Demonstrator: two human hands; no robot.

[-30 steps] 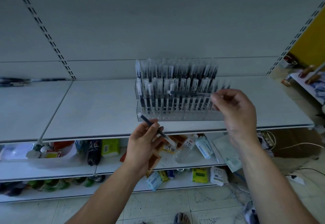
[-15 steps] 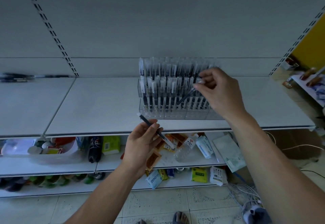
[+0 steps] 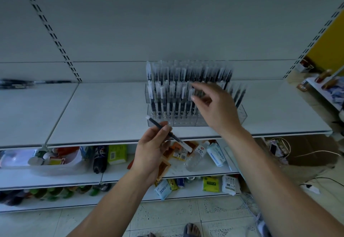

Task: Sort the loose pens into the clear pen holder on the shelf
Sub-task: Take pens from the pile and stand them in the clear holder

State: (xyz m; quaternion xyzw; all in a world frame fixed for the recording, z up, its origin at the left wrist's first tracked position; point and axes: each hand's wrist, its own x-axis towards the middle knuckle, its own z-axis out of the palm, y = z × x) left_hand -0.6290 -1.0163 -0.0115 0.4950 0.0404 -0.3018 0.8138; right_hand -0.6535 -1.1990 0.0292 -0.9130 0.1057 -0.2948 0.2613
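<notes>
- A slim dark pen [image 3: 178, 141] with a pale cap at each end lies slanted across the left hand [image 3: 152, 149], just near of the shelf edge. One end points up and to the far left, the other down and to the right.
- The pen looks light, rigid and smooth. It would likely slip or swing if pinched near a tip, so the middle of the barrel seems the safest hold.
- The left hand grasps that pen about mid-barrel, between the thumb and curled fingers. The palm faces the shelf and the forearm rises from the near bottom edge.
- The clear pen holder [image 3: 240, 114] stands on the white shelf [image 3: 104, 110], just beyond the held pen. It has stepped rows, and upright pens [image 3: 167, 95] pack them tightly.
- The holder looks hard, brittle and easily nudged, so a new pen should probably go in vertically.
- The right hand [image 3: 217, 110] hovers in front of the holder's right half. Its fingers are spread and relaxed, and it appears to grasp nothing.
- At the far left of the shelf lie dark blurred sticks [image 3: 16, 84], possibly more pens.
</notes>
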